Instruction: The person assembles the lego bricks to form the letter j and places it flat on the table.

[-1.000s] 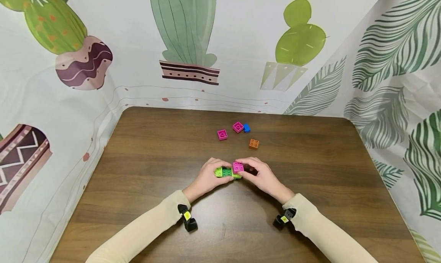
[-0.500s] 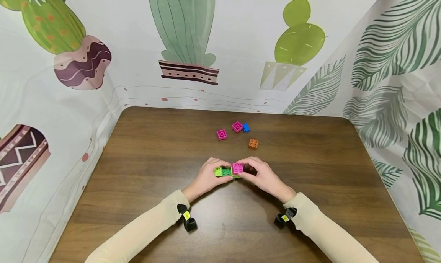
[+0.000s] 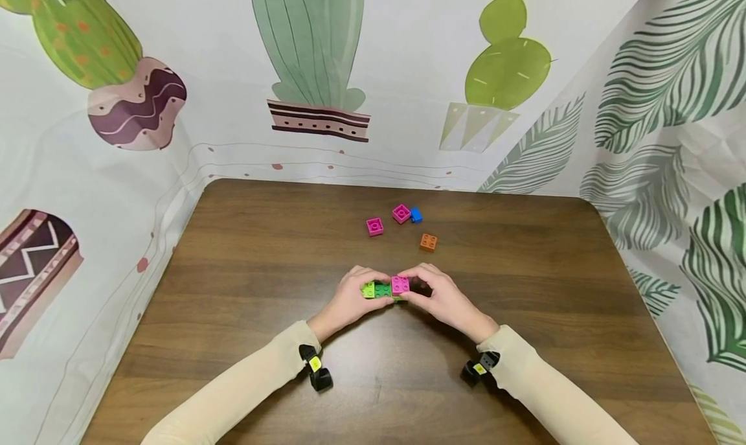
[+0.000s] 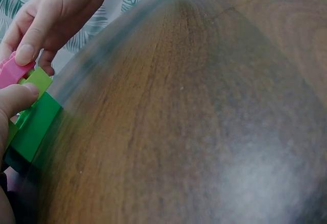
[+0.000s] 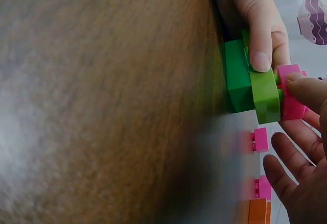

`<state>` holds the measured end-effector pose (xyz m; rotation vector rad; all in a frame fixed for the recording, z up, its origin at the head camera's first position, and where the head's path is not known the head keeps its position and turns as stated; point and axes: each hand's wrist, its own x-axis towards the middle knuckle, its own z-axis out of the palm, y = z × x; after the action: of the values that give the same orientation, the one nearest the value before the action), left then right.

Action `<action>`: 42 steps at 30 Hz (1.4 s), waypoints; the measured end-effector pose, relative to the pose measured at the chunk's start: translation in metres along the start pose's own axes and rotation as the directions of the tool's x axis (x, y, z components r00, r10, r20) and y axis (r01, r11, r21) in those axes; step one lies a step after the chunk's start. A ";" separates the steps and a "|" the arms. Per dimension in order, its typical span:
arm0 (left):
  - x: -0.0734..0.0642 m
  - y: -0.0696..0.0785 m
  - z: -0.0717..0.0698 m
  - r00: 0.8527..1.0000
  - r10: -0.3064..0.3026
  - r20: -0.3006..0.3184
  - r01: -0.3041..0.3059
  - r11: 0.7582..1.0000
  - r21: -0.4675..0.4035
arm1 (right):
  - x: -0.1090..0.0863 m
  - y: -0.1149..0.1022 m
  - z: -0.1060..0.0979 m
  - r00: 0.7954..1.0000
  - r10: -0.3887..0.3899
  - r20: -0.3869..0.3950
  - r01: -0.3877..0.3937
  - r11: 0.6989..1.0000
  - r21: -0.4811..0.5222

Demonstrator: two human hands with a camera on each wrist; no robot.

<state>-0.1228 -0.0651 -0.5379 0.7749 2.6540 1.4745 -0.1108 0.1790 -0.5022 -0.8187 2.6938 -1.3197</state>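
My left hand grips a small build of toy building bricks from the left side. Its base is a green brick, with a lime brick on the left part and another lime brick on the right part. Between them, green studs show. A pink brick is pinched between thumb and fingers of my right hand, right over the right-hand lime brick. In the right wrist view, lime studs show in a narrow gap under the pink brick.
Beyond the hands lie an orange brick, a blue brick and two upturned magenta bricks, one at the left and one touching the blue brick. The wooden table meets a cactus-print cloth at the back.
The pink brick in my right hand has shifted slightly left and now covers more of the lime brick below. My left hand keeps its hold on the green build.
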 end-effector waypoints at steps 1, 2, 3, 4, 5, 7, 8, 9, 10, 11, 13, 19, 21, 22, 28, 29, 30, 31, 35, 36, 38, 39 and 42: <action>0.000 0.000 0.000 1.000 0.004 -0.002 -0.004 1.000 0.002 | 0.000 0.000 0.000 1.000 -0.001 0.000 0.001 1.000 0.000; 0.000 -0.001 0.000 1.000 0.004 -0.002 -0.004 1.000 0.004 | 0.000 0.000 0.000 1.000 -0.001 0.001 0.001 1.000 0.000; 0.000 -0.001 0.000 1.000 0.002 -0.002 -0.002 1.000 0.008 | 0.000 0.000 0.000 1.000 -0.002 0.002 0.002 1.000 0.000; 0.000 -0.002 0.000 1.000 0.005 -0.005 -0.005 1.000 0.011 | 0.001 0.000 0.000 1.000 -0.003 0.004 0.003 1.000 0.001; 0.000 -0.002 0.000 1.000 0.009 -0.008 -0.009 1.000 0.014 | 0.001 0.000 0.000 1.000 -0.003 0.007 0.003 1.000 0.003; -0.001 -0.002 0.000 1.000 0.009 -0.010 -0.009 1.000 0.020 | 0.001 -0.001 0.000 1.000 -0.006 0.012 0.006 1.000 0.007; -0.001 -0.003 0.000 1.000 0.005 -0.008 -0.005 1.000 0.024 | 0.002 -0.002 0.000 1.000 -0.008 0.013 0.008 1.000 0.009; -0.001 -0.003 0.000 1.000 0.004 -0.007 -0.004 1.000 0.027 | 0.002 -0.002 0.000 1.000 -0.008 0.016 0.008 1.000 0.007; -0.001 -0.003 0.000 1.000 0.004 -0.006 -0.003 1.000 0.028 | 0.002 -0.002 0.000 1.000 -0.009 0.018 0.009 1.000 0.004; -0.002 -0.003 0.000 1.000 0.001 -0.003 -0.001 1.000 0.029 | 0.002 -0.002 -0.001 1.000 -0.014 0.018 0.015 1.000 -0.008; -0.002 -0.003 0.001 1.000 -0.005 0.002 0.005 0.999 0.034 | 0.001 -0.003 -0.001 0.999 -0.032 0.020 0.033 0.998 -0.049; -0.001 -0.002 0.003 1.000 -0.002 0.003 0.002 1.000 0.025 | 0.002 -0.005 -0.005 0.995 -0.092 0.029 0.096 0.979 -0.182; 0.000 -0.001 0.003 1.000 0.005 -0.001 -0.005 1.000 0.018 | 0.002 -0.006 -0.007 0.994 -0.103 0.028 0.106 0.973 -0.204; 0.001 -0.001 0.003 1.000 0.007 -0.003 -0.007 1.000 0.015 | 0.003 -0.007 -0.008 0.994 -0.104 0.029 0.108 0.971 -0.212; 0.003 0.000 0.002 1.000 -0.002 0.005 0.002 1.000 0.017 | 0.004 -0.009 -0.010 0.995 -0.100 0.027 0.104 0.964 -0.246; 0.002 0.000 0.002 1.000 -0.004 0.007 0.004 1.000 0.016 | 0.003 -0.009 -0.009 0.995 -0.101 0.024 0.104 0.963 -0.250; 0.002 0.000 0.002 1.000 -0.007 0.006 0.007 1.000 0.015 | 0.003 -0.009 -0.008 0.995 -0.097 0.022 0.099 0.964 -0.246; 0.001 -0.001 0.002 1.000 -0.008 0.004 0.008 1.000 0.015 | 0.003 -0.009 -0.007 0.996 -0.091 0.020 0.093 0.966 -0.241; -0.001 -0.003 0.002 1.000 -0.005 -0.014 0.005 1.000 0.021 | 0.003 -0.009 -0.004 0.997 -0.079 0.017 0.081 0.974 -0.211; -0.002 -0.003 0.002 1.000 -0.001 -0.020 0.001 1.000 0.023 | 0.004 -0.008 -0.003 0.997 -0.075 0.019 0.078 0.976 -0.202; -0.002 -0.004 0.003 1.000 0.001 -0.027 0.000 1.000 0.026 | 0.004 -0.008 -0.002 0.997 -0.074 0.020 0.077 0.978 -0.192; -0.002 -0.004 0.003 1.000 0.001 -0.028 -0.001 1.000 0.026 | 0.004 -0.007 -0.002 0.997 -0.073 0.022 0.076 0.980 -0.186; -0.002 -0.003 0.004 1.000 0.000 -0.025 0.001 1.000 0.023 | 0.003 -0.005 -0.004 0.998 -0.041 0.046 0.048 0.987 -0.153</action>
<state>-0.1216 -0.0639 -0.5433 0.7628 2.6933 1.4658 -0.1125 0.1779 -0.4958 -0.9150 2.7869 -1.0982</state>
